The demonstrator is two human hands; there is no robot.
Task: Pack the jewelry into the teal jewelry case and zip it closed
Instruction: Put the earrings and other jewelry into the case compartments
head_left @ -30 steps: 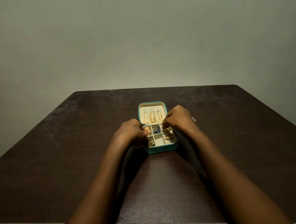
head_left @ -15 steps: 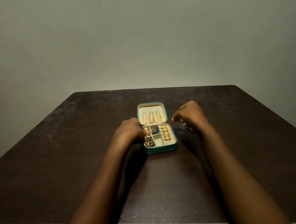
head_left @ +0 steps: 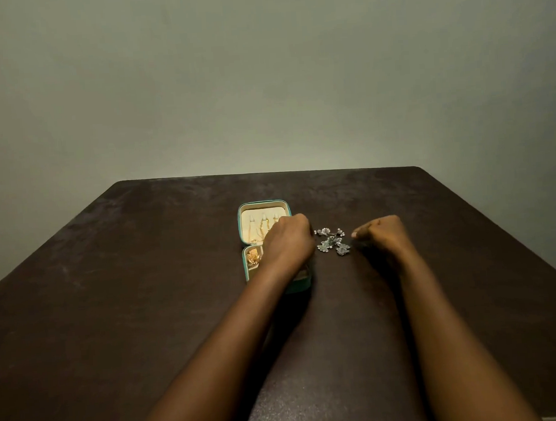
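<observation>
Flanking the silver earrings [head_left: 330,243], left hand [head_left: 288,240] and right hand [head_left: 384,234] curl; grasp unclear.

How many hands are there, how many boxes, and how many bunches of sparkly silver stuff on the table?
Hands: 2, the left hand over the case, and the right hand to the right of the silver.
Boxes: 1, the teal jewelry case, lying open.
Silver bunches: 1, the silver jewelry; its pieces are too small to count.
Total: 4

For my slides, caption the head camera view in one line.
Left hand over the open teal jewelry case, right hand beside silver jewelry lying loose on the dark table.
</observation>
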